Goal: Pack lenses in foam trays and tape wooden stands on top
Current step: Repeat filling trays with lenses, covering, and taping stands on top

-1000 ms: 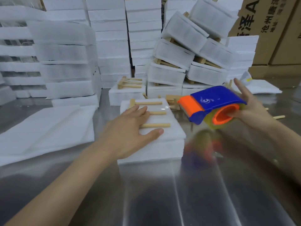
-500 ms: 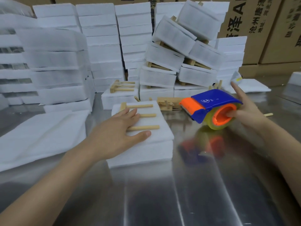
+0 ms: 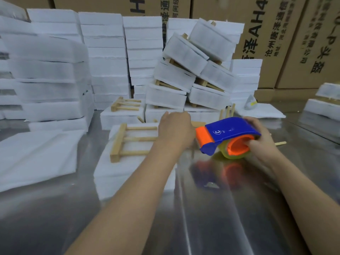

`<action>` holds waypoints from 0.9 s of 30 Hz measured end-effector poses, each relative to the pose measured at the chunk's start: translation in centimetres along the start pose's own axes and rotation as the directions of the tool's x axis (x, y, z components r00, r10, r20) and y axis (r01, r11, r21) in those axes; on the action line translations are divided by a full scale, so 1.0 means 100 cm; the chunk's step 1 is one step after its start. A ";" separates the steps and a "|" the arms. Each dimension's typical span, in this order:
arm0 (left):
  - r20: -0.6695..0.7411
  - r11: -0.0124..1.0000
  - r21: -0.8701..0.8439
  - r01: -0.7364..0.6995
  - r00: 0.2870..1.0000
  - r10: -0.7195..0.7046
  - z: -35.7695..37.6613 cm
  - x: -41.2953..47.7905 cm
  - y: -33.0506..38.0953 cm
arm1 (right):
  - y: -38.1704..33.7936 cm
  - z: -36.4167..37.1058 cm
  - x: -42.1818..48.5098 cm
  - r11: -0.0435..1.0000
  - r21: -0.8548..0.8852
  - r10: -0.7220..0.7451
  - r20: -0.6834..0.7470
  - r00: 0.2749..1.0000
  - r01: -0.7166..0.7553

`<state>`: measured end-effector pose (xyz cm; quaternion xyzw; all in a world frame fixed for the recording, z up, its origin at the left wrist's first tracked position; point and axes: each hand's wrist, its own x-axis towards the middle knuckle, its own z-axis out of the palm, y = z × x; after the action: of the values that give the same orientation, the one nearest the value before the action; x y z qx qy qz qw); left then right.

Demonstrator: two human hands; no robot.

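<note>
Head view: the right hand (image 3: 261, 139) grips the tape dispenser (image 3: 230, 133) just beside the left hand (image 3: 175, 129), whose fingers are hidden, so I cannot tell its grasp. It covers the right end of the wooden stand (image 3: 128, 139), which lies on the foam tray (image 3: 132, 173). If the stand is only loosely pinned, pulling tape could drag it askew.

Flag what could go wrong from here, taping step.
1. The pale three-rung wooden stand looks untaped on the white foam tray; the left hand covers only its right end, so pulling tape could skew it.
2. The right hand holds the blue-and-orange tape dispenser in front of the tilted pile of white foam packs; a bump might topple it.
</note>
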<state>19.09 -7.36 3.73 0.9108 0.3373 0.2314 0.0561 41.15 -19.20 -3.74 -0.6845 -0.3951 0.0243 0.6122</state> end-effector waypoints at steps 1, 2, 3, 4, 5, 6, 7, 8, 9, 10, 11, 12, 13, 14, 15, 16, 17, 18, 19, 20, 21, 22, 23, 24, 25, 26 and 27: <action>0.046 0.999 0.053 0.003 0.999 -0.005 0.012 0.003 0.000 | -0.001 0.000 0.000 1.000 -0.013 -0.017 0.004 1.000 0.017; 0.110 0.994 0.111 0.010 0.994 -0.022 0.021 0.005 -0.002 | -0.002 -0.001 -0.001 0.999 -0.029 -0.035 0.007 0.999 0.035; 0.161 0.986 0.164 0.018 0.986 -0.045 0.028 0.006 -0.004 | -0.004 -0.001 0.000 0.997 -0.052 -0.052 0.014 0.999 0.052; 0.187 0.979 0.203 0.027 0.980 -0.066 0.033 0.007 -0.006 | -0.006 -0.002 0.000 0.995 -0.077 -0.067 0.022 0.998 0.068; 0.198 0.973 0.227 0.032 0.977 -0.079 0.036 0.007 -0.007 | -0.007 -0.002 0.000 0.991 -0.098 -0.083 0.033 0.996 0.086; 0.193 0.972 0.233 0.033 0.978 -0.079 0.036 0.007 -0.007 | -0.007 -0.002 0.001 0.988 -0.112 -0.099 0.044 0.994 0.103; 0.181 0.975 0.220 0.034 0.981 -0.075 0.036 0.007 -0.007 | -0.008 -0.002 0.001 0.986 -0.119 -0.112 0.053 0.992 0.118; 0.163 0.981 0.188 0.042 0.984 -0.073 0.035 0.007 -0.006 | -0.008 -0.002 0.000 0.985 -0.122 -0.119 0.060 0.991 0.125; 0.140 0.988 0.145 0.058 0.987 -0.078 0.033 0.007 -0.007 | -0.008 -0.002 0.001 0.984 -0.124 -0.123 0.064 0.990 0.130; 0.115 0.991 0.109 0.079 0.989 -0.091 0.032 0.006 -0.007 | -0.009 -0.002 0.000 0.983 -0.128 -0.127 0.067 0.990 0.135; 0.093 0.991 0.084 0.102 0.990 -0.109 0.031 0.006 -0.008 | -0.011 -0.002 0.000 0.981 -0.134 -0.133 0.071 0.989 0.141; 0.080 0.990 0.066 0.122 0.989 -0.127 0.030 0.005 -0.009 | -0.013 -0.002 -0.001 0.978 -0.145 -0.141 0.078 0.987 0.151; 0.078 0.990 0.050 0.134 0.987 -0.137 0.030 0.006 -0.010 | -0.016 -0.001 -0.002 0.974 -0.156 -0.153 0.088 0.984 0.166; 0.075 0.990 0.033 0.140 0.987 -0.142 0.030 0.006 -0.010 | -0.020 -0.001 -0.002 0.969 -0.165 -0.168 0.098 0.981 0.182; 0.071 0.990 0.016 0.141 0.987 -0.142 0.031 0.007 -0.010 | -0.024 -0.001 -0.003 0.964 -0.174 -0.185 0.104 0.977 0.201; 0.067 0.990 0.002 0.141 0.988 -0.141 0.031 0.007 -0.010 | -0.027 0.000 -0.003 0.956 -0.188 -0.206 0.109 0.972 0.224; 0.061 0.991 -0.009 0.135 0.989 -0.134 0.031 0.007 -0.010 | -0.031 0.000 -0.003 0.945 -0.206 -0.233 0.114 0.966 0.253; 0.057 0.992 -0.013 0.129 0.990 -0.128 0.031 0.007 -0.011 | -0.035 -0.001 -0.004 0.931 -0.227 -0.264 0.121 0.957 0.286; 0.054 0.993 -0.014 0.121 0.991 -0.120 0.031 0.006 -0.011 | -0.039 -0.001 -0.005 0.915 -0.249 -0.295 0.127 0.947 0.318; 0.054 0.994 -0.015 0.112 0.992 -0.111 0.031 0.005 -0.011 | -0.043 -0.001 -0.007 0.897 -0.273 -0.324 0.131 0.937 0.348; 0.057 0.994 -0.018 0.105 0.993 -0.103 0.031 0.004 -0.011 | -0.046 -0.001 -0.008 0.876 -0.299 -0.354 0.134 0.925 0.379; 0.062 0.994 -0.030 0.101 0.993 -0.099 0.030 0.003 -0.010 | -0.049 0.001 -0.009 0.853 -0.326 -0.383 0.138 0.913 0.407; 0.058 0.993 -0.061 0.101 0.994 -0.097 0.030 0.002 -0.010 | -0.052 0.003 -0.009 0.826 -0.362 -0.408 0.147 0.901 0.433; 0.050 0.989 -0.110 0.102 0.994 -0.097 0.029 0.002 -0.010 | -0.054 0.005 -0.009 0.788 -0.414 -0.430 0.158 0.889 0.455; 0.040 0.981 -0.162 0.103 0.994 -0.098 0.029 0.001 -0.009 | -0.056 0.007 -0.008 0.744 -0.470 -0.454 0.167 0.875 0.475; 0.028 0.972 -0.208 0.109 0.994 -0.105 0.027 0.000 -0.009 | -0.056 0.007 -0.007 0.709 -0.512 -0.478 0.158 0.864 0.485; 0.015 0.963 -0.247 0.111 0.994 -0.110 0.026 -0.001 -0.009 | -0.056 0.004 -0.007 0.702 -0.533 -0.493 0.117 0.862 0.473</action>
<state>19.69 -6.64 1.11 0.8767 0.3560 0.2675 0.1823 37.60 -19.61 0.60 -0.7019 -0.5401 -0.2619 0.3835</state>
